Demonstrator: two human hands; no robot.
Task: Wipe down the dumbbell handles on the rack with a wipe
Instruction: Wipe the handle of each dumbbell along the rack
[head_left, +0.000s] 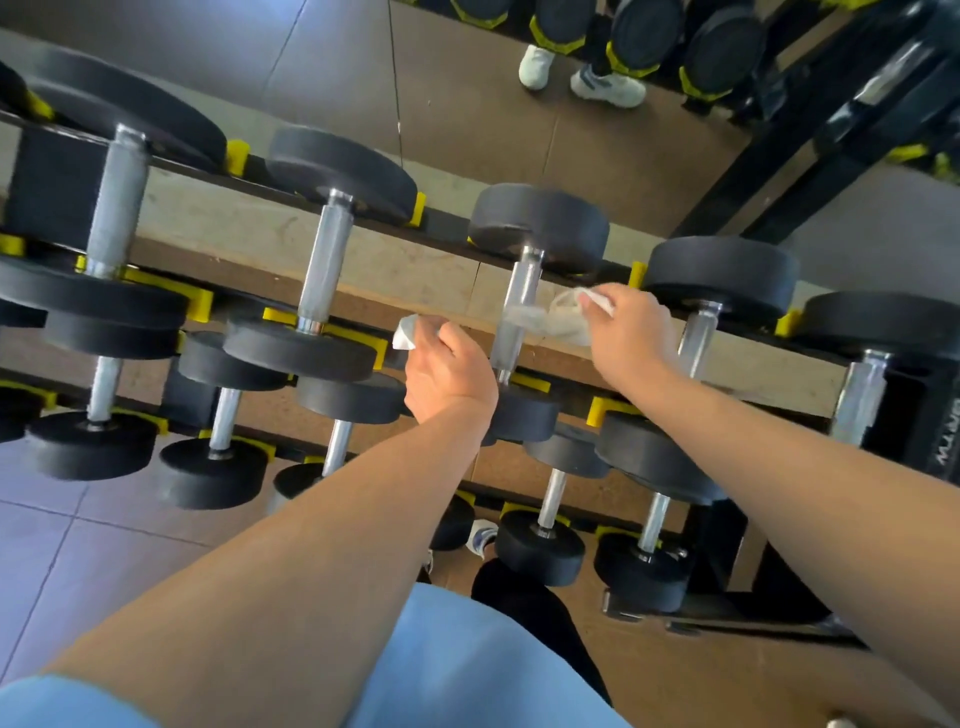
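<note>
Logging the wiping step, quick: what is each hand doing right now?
Left hand: closed on one end of the wipe.
Right hand: closed on the other end, the wipe looped around a dumbbell handle.

Black dumbbell heads (537, 221) on silver handles (519, 306); yellow cradles (195, 299) at nine o'clock; white wipe (569, 312) near centre; light blue shirt (467, 670) at six o'clock.

The wipe (566, 317) is smeared by motion where it meets the dumbbell handle (514, 312), so whether it wraps that handle cannot be told. Left of the handle, the left hand (449, 374) hides most of a second white wad (404, 332). Right of it, the picture's edge cuts off the rack (924, 426).
</note>
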